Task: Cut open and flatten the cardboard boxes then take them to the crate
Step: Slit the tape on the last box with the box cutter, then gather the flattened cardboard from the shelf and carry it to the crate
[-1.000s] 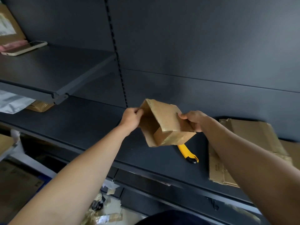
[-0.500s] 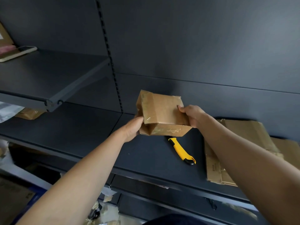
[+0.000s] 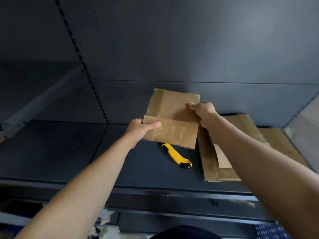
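Cardboard box [image 3: 172,118], now collapsed nearly flat, is held in the air above the dark shelf [image 3: 69,152], out toward the far wall and left of a pile of flattened cardboard [image 3: 229,152] lying on the shelf's right side. It looks light and fairly stiff across its panels but ready to bend along its creases, and the glossy tape strips on its upper left corner and lower panel are probably slippery under the fingers, so bare cardboard near the edges seems the better place to hold. The left hand [image 3: 139,130] has its grip closed on the lower left edge, thumb across the front face by the tape. The right hand [image 3: 203,112] has its grip closed on the upper right edge, fingers curled over it. Held at opposite edges like this, the sheet should press flat easily. A yellow utility knife [image 3: 176,156] lies on the shelf just below the box, untouched, its black end toward the near right.
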A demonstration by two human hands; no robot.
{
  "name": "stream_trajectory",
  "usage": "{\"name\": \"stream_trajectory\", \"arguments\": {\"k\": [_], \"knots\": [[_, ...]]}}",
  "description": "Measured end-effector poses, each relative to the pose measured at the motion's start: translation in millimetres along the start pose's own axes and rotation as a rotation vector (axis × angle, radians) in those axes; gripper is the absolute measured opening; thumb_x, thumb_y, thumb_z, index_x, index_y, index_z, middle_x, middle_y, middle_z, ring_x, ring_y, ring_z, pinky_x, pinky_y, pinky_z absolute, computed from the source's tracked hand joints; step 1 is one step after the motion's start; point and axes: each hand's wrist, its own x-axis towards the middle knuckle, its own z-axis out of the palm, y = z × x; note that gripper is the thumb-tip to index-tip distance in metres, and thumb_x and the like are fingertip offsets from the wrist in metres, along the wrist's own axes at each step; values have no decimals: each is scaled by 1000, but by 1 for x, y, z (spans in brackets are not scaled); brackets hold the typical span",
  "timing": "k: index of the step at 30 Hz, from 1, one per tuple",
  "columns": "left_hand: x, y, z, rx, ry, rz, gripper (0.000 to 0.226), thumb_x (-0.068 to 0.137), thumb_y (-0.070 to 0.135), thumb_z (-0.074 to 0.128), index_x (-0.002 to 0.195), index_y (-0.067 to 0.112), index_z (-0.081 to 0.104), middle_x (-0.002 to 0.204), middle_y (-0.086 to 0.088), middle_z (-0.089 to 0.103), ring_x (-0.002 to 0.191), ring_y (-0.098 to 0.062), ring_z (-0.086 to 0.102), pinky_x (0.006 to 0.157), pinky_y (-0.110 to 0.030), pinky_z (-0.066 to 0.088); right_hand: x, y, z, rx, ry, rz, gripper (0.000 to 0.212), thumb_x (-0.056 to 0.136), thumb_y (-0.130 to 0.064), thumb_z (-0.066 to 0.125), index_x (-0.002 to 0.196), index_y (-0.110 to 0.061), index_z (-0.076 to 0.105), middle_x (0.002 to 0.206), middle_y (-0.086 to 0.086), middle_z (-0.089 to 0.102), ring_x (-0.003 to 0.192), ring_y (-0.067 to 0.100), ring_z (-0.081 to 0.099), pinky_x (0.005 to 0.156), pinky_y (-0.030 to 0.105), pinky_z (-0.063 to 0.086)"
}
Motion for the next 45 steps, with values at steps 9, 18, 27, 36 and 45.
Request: {"name": "stream_trajectory", "arguments": {"k": [9, 18, 27, 36, 45], "knots": [[30, 24, 84, -124, -92, -40, 15, 89, 21, 66, 95, 9, 61, 90, -8, 66, 78, -24, 62, 65, -33, 48, 14, -11, -81, -205, 184, -204, 46, 74, -42, 74, 113, -22, 60, 112, 6, 64, 100, 26, 63, 92, 41, 52], [41, 36, 188, -20, -337, -249, 26, 92, 23, 63, 104, 0, 57, 110, -18, 67, 92, -27, 66, 68, -34, 57, 25, 25, -166, -518, 270, -105, 52, 86, -14, 66, 134, -12, 48, 115, 11, 60, 91, 26, 59, 72, 26, 43], [30, 19, 243, 343, -405, -387, 44, 88, 35, 66, 119, 6, 55, 119, -11, 61, 109, -27, 58, 94, -42, 50, 54, 87, -204, -669, 63, 194, 63, 82, -30, 74, 129, 1, 47, 109, 12, 61, 96, 28, 61, 77, 32, 48], [30, 4, 264, 364, -350, -458, 49, 85, 39, 69, 117, 4, 53, 113, -11, 61, 105, -28, 59, 89, -44, 53, 76, 104, -214, -778, -117, 209, 56, 82, -18, 75, 129, -1, 47, 97, 10, 59, 82, 21, 55, 62, 26, 46], [30, -5, 266, 121, -132, -589, 22, 92, 22, 62, 103, 5, 55, 107, -14, 60, 108, -30, 59, 94, -47, 50, 88, 114, -216, -447, -84, 250, 49, 84, -31, 70, 119, 1, 56, 108, 16, 66, 98, 31, 65, 89, 47, 53]]}}
